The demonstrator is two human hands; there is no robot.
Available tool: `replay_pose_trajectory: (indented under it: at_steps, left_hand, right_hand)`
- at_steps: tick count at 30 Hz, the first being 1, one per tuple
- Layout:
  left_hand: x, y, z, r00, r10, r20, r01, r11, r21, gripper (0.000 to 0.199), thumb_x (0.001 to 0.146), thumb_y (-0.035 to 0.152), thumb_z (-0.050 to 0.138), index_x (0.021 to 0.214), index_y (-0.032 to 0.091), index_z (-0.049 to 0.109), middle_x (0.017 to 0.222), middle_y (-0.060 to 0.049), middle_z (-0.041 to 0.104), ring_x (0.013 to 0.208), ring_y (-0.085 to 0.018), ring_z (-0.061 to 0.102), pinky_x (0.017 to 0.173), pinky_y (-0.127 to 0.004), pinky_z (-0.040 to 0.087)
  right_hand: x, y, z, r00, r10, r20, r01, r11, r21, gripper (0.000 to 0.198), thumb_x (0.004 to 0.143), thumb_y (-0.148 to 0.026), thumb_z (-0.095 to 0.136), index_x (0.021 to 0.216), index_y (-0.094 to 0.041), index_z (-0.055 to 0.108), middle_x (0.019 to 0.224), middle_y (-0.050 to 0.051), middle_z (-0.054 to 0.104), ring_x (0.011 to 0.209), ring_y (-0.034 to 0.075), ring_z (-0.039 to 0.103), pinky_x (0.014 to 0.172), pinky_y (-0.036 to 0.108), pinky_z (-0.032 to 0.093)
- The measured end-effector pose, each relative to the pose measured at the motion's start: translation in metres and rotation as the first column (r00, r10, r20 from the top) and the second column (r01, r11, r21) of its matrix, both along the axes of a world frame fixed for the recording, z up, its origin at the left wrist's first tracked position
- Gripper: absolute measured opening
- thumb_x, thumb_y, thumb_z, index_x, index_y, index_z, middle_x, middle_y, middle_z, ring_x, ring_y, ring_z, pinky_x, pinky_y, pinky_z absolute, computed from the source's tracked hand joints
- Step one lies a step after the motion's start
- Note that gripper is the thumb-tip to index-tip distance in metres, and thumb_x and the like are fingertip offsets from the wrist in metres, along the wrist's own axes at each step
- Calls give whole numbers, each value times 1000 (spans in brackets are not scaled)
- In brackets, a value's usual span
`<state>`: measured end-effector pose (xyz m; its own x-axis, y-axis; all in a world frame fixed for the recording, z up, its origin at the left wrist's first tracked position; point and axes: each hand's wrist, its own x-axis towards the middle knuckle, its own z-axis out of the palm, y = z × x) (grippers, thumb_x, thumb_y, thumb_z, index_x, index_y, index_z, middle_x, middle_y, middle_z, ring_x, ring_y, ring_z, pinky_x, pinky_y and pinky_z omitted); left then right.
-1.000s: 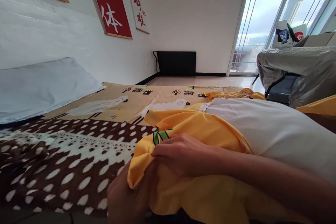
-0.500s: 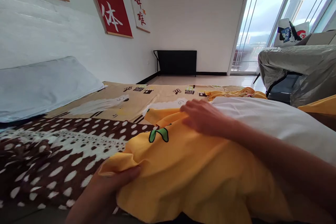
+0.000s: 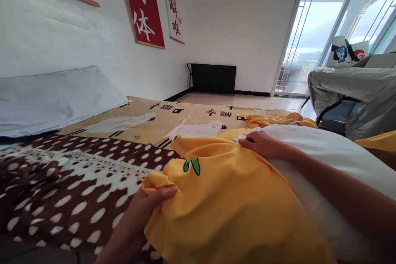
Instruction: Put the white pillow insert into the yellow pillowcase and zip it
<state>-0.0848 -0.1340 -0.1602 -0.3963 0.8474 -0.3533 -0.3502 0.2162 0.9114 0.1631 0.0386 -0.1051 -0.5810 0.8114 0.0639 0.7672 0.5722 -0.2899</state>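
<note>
A yellow pillowcase (image 3: 235,198) with a green leaf print hangs loosely between my two hands, its folds falling toward me. My left hand (image 3: 151,206) pinches its left edge, the thumb on top and the other fingers hidden beneath. At the upper right edge, my right hand (image 3: 262,142) grips the fabric with bent fingers. My right forearm reaches across a plump white pillow (image 3: 328,148), which lies right of the pillowcase and is partly covered by my arm.
The bed carries a sheep-patterned beige and brown dotted blanket (image 3: 77,189). A pale pillow (image 3: 62,99) leans by the left wall. Crumpled yellow cloth (image 3: 278,119) lies on the far side. Plastic-covered furniture (image 3: 365,86) stands right; a black folded panel (image 3: 213,78) rests against the back wall.
My right hand has moved right along the pillowcase and now grips its upper edge. My left hand has shifted slightly right and up, still pinching, and the fabric looks more spread out.
</note>
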Motion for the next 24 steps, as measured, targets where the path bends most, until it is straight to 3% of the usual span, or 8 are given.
replay_pose_trajectory:
  at_steps: [3,6,11,13,16,20,22,24]
  left_hand:
    - [-2,1,-6,1000,13,18,-11,997,-76,34,48,23,77,78,16,62,66,-6,69,63,-26,68,51,-29,54]
    - [1,4,-2,991,39,-125,-43,999,-31,28,52,29,78,73,17,63,64,-5,69,61,-23,66,51,-28,53]
    - [20,15,24,906,3,-423,102,969,226,28,55,39,77,63,15,65,61,-3,67,57,-17,60,49,-22,47]
    - [28,23,39,913,22,-408,114,946,305,28,55,38,78,64,14,65,60,-2,65,57,-16,59,50,-21,47]
    - [33,36,63,967,110,-228,-9,916,401,22,59,31,75,70,14,64,60,0,63,59,-15,60,53,-22,49]
    - [25,58,92,993,115,-24,-93,897,433,21,74,28,64,90,15,65,79,-4,69,73,-18,65,63,-25,54]
    - [17,73,105,996,30,86,-68,877,476,24,82,27,56,102,15,64,87,-4,70,80,-18,66,71,-27,55]
    - [7,94,115,983,-49,178,-55,842,536,24,86,23,53,108,16,62,90,-2,70,84,-17,66,77,-27,55]
  right_hand:
    - [-5,0,-5,988,30,-153,-40,997,-62,41,83,-51,47,65,-16,57,66,3,58,60,12,45,56,26,30]
    - [-8,1,-8,941,-38,-337,-39,975,-218,24,75,-36,55,61,-16,54,59,-2,51,56,10,41,54,24,30]
    - [-21,-11,-4,787,-350,-508,3,826,-563,18,70,-29,52,57,-18,46,49,-5,43,47,8,38,46,23,28]
    - [-28,-16,-1,735,-406,-544,-15,791,-611,17,69,-31,56,62,-19,47,54,-3,50,50,10,47,47,23,33]
    - [-30,-10,11,648,-453,-612,39,822,-568,15,65,-25,60,65,-19,46,54,-3,51,51,11,49,46,23,35]
    - [-6,14,53,363,-499,-787,139,864,-484,15,67,-23,61,62,-19,48,52,-3,46,49,11,46,47,25,38]
    - [7,25,81,146,-424,-894,115,905,-410,12,67,-21,63,64,-18,51,59,-1,52,55,12,51,53,26,44]
    - [13,34,104,9,-288,-958,105,953,-285,13,66,-17,65,64,-18,51,63,-1,54,60,11,54,58,26,46]
